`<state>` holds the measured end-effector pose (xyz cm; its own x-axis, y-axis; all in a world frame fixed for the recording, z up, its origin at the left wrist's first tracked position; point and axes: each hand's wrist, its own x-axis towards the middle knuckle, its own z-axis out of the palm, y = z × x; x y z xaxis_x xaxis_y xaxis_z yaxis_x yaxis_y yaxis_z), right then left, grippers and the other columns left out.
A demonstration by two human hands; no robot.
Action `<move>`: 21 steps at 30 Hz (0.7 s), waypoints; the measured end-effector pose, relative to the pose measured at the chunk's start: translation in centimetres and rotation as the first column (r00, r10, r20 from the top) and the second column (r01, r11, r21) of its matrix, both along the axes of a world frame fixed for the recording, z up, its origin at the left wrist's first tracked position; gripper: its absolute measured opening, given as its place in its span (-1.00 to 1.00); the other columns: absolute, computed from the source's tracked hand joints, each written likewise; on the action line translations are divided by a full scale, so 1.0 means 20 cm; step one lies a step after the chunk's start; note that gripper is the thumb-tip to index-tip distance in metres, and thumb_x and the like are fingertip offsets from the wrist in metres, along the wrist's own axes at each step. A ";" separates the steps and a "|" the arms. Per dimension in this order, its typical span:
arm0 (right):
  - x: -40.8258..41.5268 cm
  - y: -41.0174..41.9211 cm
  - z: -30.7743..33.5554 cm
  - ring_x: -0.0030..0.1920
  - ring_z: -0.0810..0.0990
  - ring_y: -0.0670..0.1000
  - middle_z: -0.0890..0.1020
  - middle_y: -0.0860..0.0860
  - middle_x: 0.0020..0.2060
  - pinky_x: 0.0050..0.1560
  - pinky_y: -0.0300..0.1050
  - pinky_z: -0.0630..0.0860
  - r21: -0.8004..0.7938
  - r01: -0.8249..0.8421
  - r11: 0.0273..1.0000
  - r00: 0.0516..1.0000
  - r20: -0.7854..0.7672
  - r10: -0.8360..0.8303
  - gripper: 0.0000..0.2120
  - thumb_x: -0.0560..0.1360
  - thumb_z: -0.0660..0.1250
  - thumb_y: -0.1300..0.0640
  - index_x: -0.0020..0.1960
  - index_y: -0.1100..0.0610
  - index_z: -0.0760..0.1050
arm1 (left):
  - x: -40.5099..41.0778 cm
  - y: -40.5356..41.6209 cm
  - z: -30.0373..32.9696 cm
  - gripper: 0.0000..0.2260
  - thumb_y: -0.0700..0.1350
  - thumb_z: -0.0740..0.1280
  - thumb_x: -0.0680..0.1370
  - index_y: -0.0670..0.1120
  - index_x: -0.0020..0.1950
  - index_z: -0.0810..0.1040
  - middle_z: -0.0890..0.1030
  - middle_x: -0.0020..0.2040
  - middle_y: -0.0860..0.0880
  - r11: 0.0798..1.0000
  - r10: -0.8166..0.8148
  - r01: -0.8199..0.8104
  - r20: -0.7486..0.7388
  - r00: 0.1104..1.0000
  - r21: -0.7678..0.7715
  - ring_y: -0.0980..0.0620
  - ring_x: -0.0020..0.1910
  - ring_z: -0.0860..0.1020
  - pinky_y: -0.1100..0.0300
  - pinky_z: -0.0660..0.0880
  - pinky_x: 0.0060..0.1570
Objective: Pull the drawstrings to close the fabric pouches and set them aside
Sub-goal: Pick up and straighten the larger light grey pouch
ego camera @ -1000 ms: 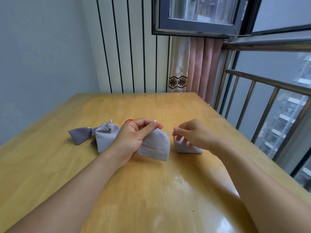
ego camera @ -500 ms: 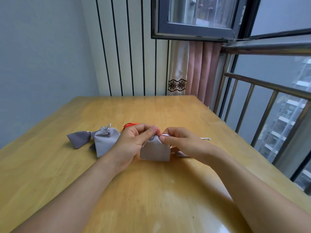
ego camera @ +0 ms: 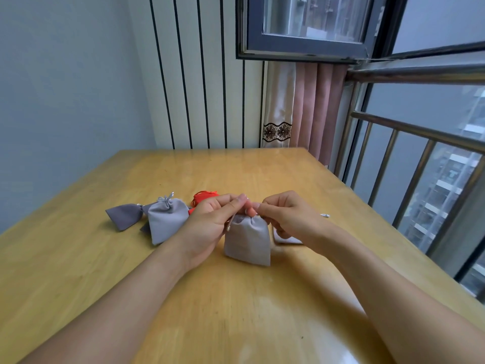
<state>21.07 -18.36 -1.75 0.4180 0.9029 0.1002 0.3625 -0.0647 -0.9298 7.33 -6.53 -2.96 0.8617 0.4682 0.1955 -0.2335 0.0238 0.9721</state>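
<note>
A light grey fabric pouch (ego camera: 248, 240) hangs just above the wooden table (ego camera: 236, 311), its top gathered. My left hand (ego camera: 212, 224) pinches the gathered neck from the left, and a drawstring end dangles below its thumb. My right hand (ego camera: 288, 216) pinches the neck from the right. A closed light grey pouch (ego camera: 166, 219) lies to the left, with a darker grey pouch (ego camera: 123, 216) beside it. A red pouch (ego camera: 202, 197) peeks out behind my left hand. Another pale pouch (ego camera: 287, 239) lies under my right hand, mostly hidden.
A drawstring end (ego camera: 325, 215) lies on the table past my right wrist. A metal railing (ego camera: 420, 132) and window run along the table's right side. A striped wall panel and a pink curtain (ego camera: 315, 106) stand behind the far edge.
My right hand moved in from pulling the string out to the right and now meets my left hand at the pouch's neck. The pouch's mouth has gathered shut.
</note>
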 end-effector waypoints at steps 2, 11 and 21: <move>0.00 -0.01 0.01 -0.50 0.15 -0.06 0.28 0.01 -0.51 -0.47 -0.22 0.12 0.049 0.049 0.998 0.995 0.086 -0.053 -0.68 0.56 0.40 0.08 -0.30 0.22 0.54 | -0.01 0.00 0.00 -0.79 -0.06 0.30 0.55 -0.16 -0.09 0.66 0.66 -0.17 -0.07 1.000 0.000 0.000 0.000 1.000 0.024 0.07 -0.12 0.59 0.29 0.44 -0.06; -0.01 -0.05 0.06 -0.50 0.16 -0.04 0.48 0.03 -0.50 -0.51 -0.25 0.13 0.223 -0.067 0.972 0.995 0.087 0.048 -0.94 0.57 0.33 0.27 0.02 0.20 0.57 | -0.02 0.03 0.01 -0.78 -0.11 0.22 0.63 -0.19 0.04 0.62 0.66 -0.12 -0.04 0.995 -0.031 0.037 -0.060 0.998 0.090 0.10 -0.06 0.60 0.27 0.45 0.01; 0.03 -0.07 0.06 -0.53 0.15 -0.08 0.67 0.07 -0.32 -0.54 -0.29 0.13 0.027 -0.272 0.962 0.956 0.125 0.267 -0.85 0.59 0.36 0.18 0.02 0.25 0.45 | -0.05 0.00 0.03 -0.77 -0.16 0.24 0.63 -0.19 -0.08 0.65 0.68 -0.16 -0.04 0.928 -0.053 0.104 -0.148 0.988 0.359 0.08 -0.06 0.59 0.31 0.45 0.06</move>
